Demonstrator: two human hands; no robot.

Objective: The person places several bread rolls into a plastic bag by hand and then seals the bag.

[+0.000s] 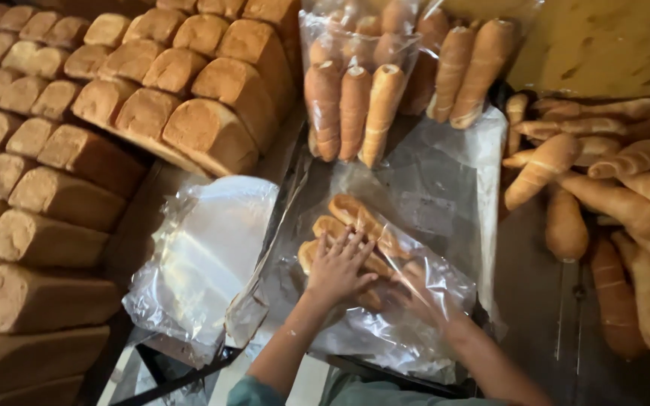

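A clear plastic bag (423, 271) lies on the work surface with several long bread rolls (355, 214) inside it. My left hand (338, 265) rests flat on top of the bag, fingers spread, pressing on the rolls. My right hand (419, 289) is inside or under the bag's open end, seen through the plastic, next to the rolls; whether it grips a roll is hidden by the film.
Rows of square bread loaves (114, 113) fill the left side. A stack of empty clear bags (205, 256) lies left of my hands. Packed bags of rolls (370, 83) stand at the back, and loose long rolls (611, 188) are heaped at the right.
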